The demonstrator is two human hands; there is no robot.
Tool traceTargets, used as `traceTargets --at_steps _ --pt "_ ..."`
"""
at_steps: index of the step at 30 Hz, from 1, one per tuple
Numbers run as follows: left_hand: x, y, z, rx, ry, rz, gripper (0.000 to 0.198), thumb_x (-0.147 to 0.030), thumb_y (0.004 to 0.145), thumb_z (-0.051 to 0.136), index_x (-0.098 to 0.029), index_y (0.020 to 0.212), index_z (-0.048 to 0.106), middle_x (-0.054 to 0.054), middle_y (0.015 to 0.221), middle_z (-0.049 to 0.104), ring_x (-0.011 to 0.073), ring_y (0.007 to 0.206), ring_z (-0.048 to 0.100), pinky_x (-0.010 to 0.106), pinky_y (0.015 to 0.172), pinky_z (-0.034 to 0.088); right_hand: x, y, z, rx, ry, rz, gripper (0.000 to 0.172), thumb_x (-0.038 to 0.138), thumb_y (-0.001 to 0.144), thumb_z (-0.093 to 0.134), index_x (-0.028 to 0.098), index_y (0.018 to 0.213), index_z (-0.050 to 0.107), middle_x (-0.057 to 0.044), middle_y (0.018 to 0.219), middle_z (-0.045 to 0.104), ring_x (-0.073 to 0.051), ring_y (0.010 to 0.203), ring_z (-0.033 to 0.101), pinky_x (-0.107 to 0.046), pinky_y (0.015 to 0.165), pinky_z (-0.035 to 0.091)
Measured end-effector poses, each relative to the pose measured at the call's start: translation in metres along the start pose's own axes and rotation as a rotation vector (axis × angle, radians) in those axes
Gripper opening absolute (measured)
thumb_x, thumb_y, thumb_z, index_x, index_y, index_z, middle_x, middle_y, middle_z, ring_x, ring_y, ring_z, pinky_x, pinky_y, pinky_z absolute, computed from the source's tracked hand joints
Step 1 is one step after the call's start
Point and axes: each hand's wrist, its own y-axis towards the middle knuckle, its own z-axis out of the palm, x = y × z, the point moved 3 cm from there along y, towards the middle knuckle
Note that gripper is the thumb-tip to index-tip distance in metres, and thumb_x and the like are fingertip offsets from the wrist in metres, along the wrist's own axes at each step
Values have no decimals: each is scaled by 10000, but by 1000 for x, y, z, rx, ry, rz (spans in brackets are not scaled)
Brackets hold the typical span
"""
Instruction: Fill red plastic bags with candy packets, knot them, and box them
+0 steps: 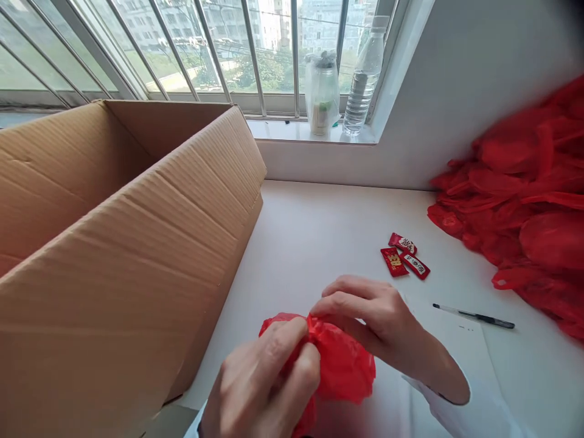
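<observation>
A crumpled red plastic bag (pixel 344 365) is between my two hands, low over the white table. My left hand (pixel 269 377) pinches the bag near its top, fingers curled. My right hand (pixel 369 316) grips the same gathered part from the other side, thumb and fingertips pressed together on the film. Part of the bag hides behind my left hand, and its contents, if any, cannot be made out. Beyond my right hand lie three small red packets (pixel 404 255). A black pen (pixel 474 316) rests on a white paper sheet (pixel 456 347) by my right forearm.
A large open cardboard box (pixel 182 243) fills the left side. A big heap of red plastic bags (pixel 524 201) lies on the right against the wall. On the sill of the barred window stand a water bottle (pixel 362 85) and a bag-wrapped jar (pixel 322 97).
</observation>
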Motion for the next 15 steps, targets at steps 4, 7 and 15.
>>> traceTargets --at_steps 4,7,15 --pt "11 -14 2 -36 97 84 124 -109 910 471 -133 895 592 95 936 628 202 941 641 280 779 543 3 -6 -12 -124 -282 -98 246 57 904 470 184 1003 657 -41 879 653 -120 786 569 -244 663 447" --pt "16 -36 6 -53 172 45 175 -220 937 471 -132 825 573 90 929 566 229 978 590 415 920 509 -15 -18 -21 -141 -366 -47 278 28 898 465 204 1004 653 -44 890 653 -121 807 588 -239 685 469" --pt "16 -99 38 39 -156 -222 169 -148 919 460 -163 773 544 68 854 555 194 867 544 329 786 510 -86 -66 -34 66 -465 235 204 226 942 465 251 973 666 -43 993 670 -156 876 663 -264 717 544"
